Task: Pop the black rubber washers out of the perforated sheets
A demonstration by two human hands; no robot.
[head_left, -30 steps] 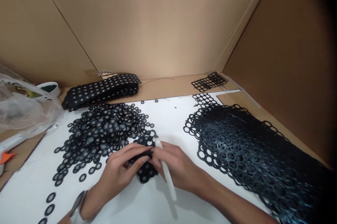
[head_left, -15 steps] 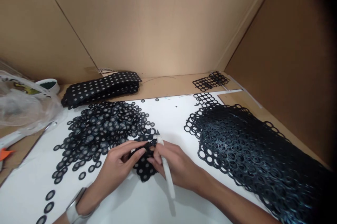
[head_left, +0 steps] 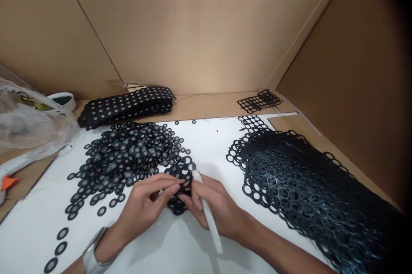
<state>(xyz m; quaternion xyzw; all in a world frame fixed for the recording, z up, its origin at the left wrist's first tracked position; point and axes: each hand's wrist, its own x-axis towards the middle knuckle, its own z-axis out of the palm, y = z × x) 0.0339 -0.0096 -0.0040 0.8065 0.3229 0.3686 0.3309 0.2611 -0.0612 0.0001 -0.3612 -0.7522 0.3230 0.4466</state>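
Note:
My left hand (head_left: 151,205) pinches a small black sheet of joined rings (head_left: 177,206) between thumb and fingers. Part of that sheet shows below the fingertips and part beyond them. In my right hand (head_left: 214,203) is a slim white-handled craft knife (head_left: 210,227); its grey pointed tip faces away from me, and its handle slants down to the right. My right fingertips also touch the sheet, close to the left ones. Just beyond the hands, to the left, spreads a heap of loose black rings with grey centres (head_left: 128,149).
At right lies a big pile of black ring lattice sheets (head_left: 299,175), with a smaller lattice piece (head_left: 260,101) behind. A folded dotted black strip (head_left: 128,104) rests at the back left, near a white tub (head_left: 64,102), a clear plastic bag (head_left: 28,124) and an orange-tipped tool (head_left: 9,182). Cardboard walls (head_left: 199,29) enclose the bench.
The sheet has tilted between my fingers, so less of its lower part shows and more of its far part. The knife's handle end has swung slightly right and down. The view has shifted slightly.

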